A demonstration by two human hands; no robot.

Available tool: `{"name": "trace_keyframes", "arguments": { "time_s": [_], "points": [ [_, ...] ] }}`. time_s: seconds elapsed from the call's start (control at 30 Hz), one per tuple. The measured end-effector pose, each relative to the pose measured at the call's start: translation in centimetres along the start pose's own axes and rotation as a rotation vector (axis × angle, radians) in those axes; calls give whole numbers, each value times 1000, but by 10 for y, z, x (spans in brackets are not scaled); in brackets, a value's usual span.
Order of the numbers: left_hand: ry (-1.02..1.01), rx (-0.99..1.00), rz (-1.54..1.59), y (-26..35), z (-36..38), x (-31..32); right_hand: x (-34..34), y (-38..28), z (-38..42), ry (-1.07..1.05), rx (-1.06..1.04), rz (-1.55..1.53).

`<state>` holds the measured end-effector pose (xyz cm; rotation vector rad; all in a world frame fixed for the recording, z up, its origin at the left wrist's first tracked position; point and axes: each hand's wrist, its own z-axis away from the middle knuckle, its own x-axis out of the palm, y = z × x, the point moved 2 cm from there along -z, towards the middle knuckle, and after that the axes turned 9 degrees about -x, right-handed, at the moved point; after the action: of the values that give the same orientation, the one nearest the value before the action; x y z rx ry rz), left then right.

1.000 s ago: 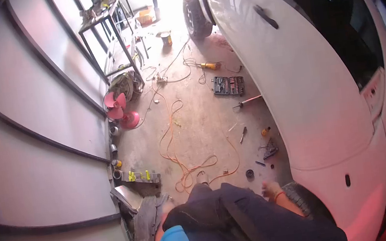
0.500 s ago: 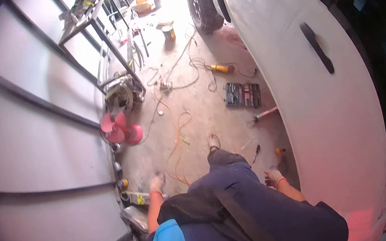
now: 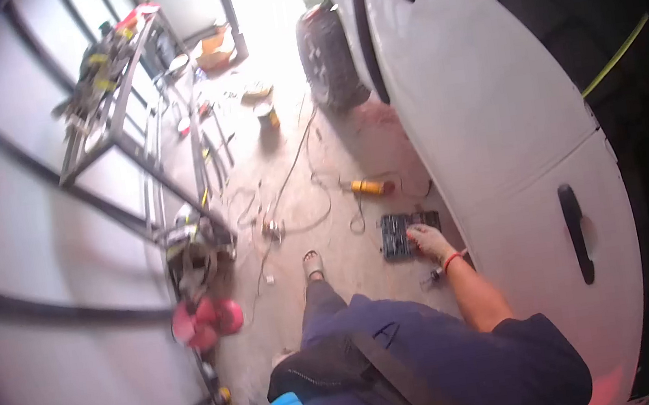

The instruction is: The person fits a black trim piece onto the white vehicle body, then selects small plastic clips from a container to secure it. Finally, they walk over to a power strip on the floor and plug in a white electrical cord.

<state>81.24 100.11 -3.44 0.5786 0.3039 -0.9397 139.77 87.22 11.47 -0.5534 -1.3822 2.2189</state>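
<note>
My right hand (image 3: 428, 241), a red band at its wrist, is stretched forward and overlaps the dark tool case (image 3: 396, 238) on the floor. Its fingers look loosely spread, with nothing distinct in them. The case lies unfolded, with small tools set in its halves. Just below that hand, close to the car door, lies a tool with a dark end (image 3: 433, 276). A pale patch beside my trouser leg seems to be my left hand (image 3: 283, 357), with its fingers hidden or blurred.
A white car door (image 3: 483, 100) and a wheel (image 3: 330, 58) line the right side. Cords and a yellow power tool (image 3: 369, 187) lie on the floor ahead. At left stand a pink fan (image 3: 203, 323) and a metal rack (image 3: 116, 135) loaded with items.
The view has moved forward along the car. My right hand has come forward from beside my body to over the tool case. My left hand has dropped back almost out of sight.
</note>
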Motion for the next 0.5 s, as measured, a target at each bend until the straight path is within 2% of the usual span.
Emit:
{"name": "trace_keyframes", "arguments": {
  "time_s": [0.03, 0.1, 0.13, 0.17, 0.2, 0.23, 0.27, 0.3, 0.33, 0.37, 0.4, 0.47, 0.5],
  "points": [
    [-1, 14, 16, 36, -17, -15, 2, 7, -22, -5, 36, -69],
    [-6, 83, -19, 101, -49, -51, 23, 1, -37, 136, 129, -119],
    [-16, 446, -208, 118, -85, -71, 30, -1, -42, 167, 178, -69],
    [-28, 456, -217, 158, -78, -90, 31, 10, -41, 193, 235, -13],
    [-22, 262, 8, 204, -73, -112, 27, 35, -51, 145, 234, 96],
    [-9, 76, 230, 257, -71, -138, 16, 93, -66, 28, 159, 225],
    [-43, 37, 402, 282, -99, -150, 6, 145, -76, -56, 117, 293],
    [-56, 55, 399, 313, -119, -169, -2, 181, -83, -68, 163, 201],
    [-16, 142, 377, 347, -140, -188, 12, 128, -66, 46, 396, -55],
    [26, 220, 348, 375, -152, -206, 37, 46, -42, 229, 610, -305],
    [9, 280, 355, 405, -163, -221, 39, 44, -44, 241, 624, -320],
    [15, 365, 350, 479, -168, -252, 41, 37, -62, 136, 511, 39],
    [33, 389, 344, 512, -171, -260, 48, 37, -78, 142, 510, 31]
  ]
}}
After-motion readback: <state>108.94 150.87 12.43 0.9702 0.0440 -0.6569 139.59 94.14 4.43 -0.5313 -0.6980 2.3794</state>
